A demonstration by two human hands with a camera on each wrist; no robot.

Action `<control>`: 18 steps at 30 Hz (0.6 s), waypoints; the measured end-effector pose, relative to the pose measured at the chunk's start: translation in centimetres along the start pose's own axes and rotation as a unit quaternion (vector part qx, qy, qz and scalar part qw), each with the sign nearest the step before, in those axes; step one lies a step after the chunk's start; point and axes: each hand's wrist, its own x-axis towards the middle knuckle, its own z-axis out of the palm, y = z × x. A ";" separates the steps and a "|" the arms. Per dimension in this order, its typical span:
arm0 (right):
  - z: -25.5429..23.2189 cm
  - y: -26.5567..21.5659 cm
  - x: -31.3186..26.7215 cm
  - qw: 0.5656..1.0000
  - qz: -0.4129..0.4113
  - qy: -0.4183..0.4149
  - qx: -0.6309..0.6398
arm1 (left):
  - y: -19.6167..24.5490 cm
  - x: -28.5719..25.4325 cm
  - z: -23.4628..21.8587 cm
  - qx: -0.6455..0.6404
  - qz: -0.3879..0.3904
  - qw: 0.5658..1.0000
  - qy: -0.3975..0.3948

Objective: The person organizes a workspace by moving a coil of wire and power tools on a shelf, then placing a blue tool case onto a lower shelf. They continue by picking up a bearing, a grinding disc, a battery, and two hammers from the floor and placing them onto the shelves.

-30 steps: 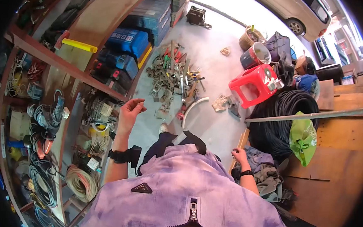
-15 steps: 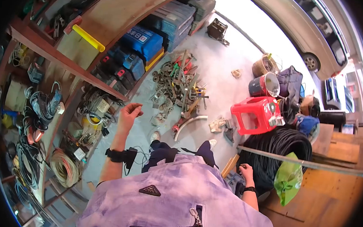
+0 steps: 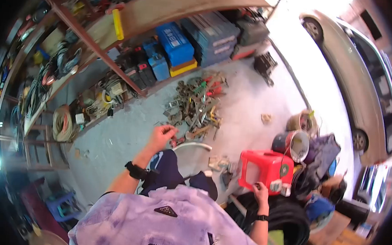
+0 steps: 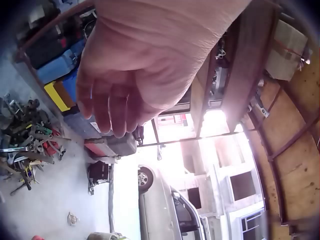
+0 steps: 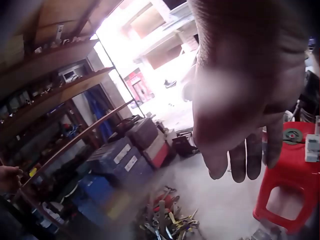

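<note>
My left hand [image 3: 163, 136] hangs in the air before my body with loosely bent fingers and holds nothing. In the left wrist view the same hand [image 4: 132, 65] has its fingers pointing down, nothing between them. My right hand [image 3: 260, 194] is raised beside a red plastic stool [image 3: 250, 155], overlapping its near edge in the head view. Its fingers [image 5: 239, 162] hang loosely in the right wrist view, empty too. Beyond the left hand, a heap of tools and metal parts [image 3: 192, 106] lies on the floor, with a curved white pipe [image 3: 194, 146] in front of it.
Shelving with cables and toolboxes runs along the left and back, with a blue case [image 3: 174, 42] at its foot. A bucket [image 3: 298, 146] and bags stand at the right, above a coil of black hose [image 3: 295, 223]. A car [image 3: 342, 77] is parked outside.
The head view has turned, with shelves and car swinging round. My right hand has come up from beside the black coil to the stool; the left has shifted toward the pipe.
</note>
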 end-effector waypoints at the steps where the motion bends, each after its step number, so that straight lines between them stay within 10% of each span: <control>1: -0.5 -0.1 1.5 1.000 -0.013 -0.013 -0.004 | 0.5 -0.6 0.6 0.004 -0.019 1.000 -0.007; 18: -6.9 -19.7 19.9 0.930 -0.297 -0.102 -0.188 | -1.8 2.5 1.2 -0.190 -0.065 0.970 0.136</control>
